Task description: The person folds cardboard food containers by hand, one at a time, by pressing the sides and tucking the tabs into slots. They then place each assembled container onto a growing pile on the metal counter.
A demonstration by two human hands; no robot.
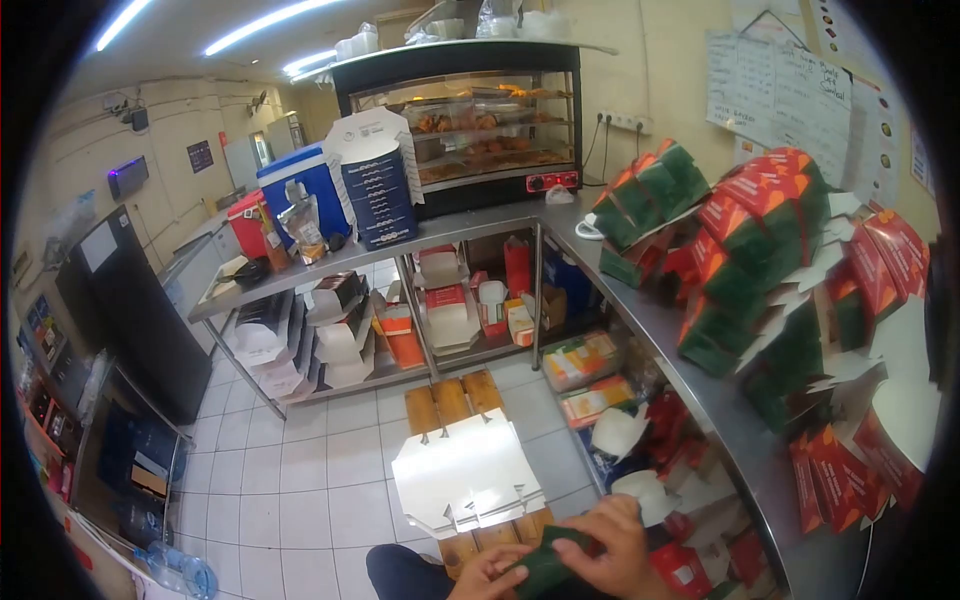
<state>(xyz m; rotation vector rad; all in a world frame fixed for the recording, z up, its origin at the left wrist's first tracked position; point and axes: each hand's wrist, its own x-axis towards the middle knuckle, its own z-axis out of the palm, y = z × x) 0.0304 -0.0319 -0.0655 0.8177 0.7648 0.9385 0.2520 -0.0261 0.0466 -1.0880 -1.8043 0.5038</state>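
Observation:
At the bottom edge of the view both my hands work on one flat green and red carton. My left hand grips its near left end. My right hand presses over its top right part, fingers curled around the edge. Just beyond the hands a stack of unfolded white carton blanks lies on a low wooden pallet on the tiled floor. My dark trouser leg shows to the left of the hands.
A steel counter runs along the right with a big heap of folded red and green cartons. A heated display cabinet with fried food stands at the back. Shelves below hold boxes. A blue cooler and a black cabinet stand left.

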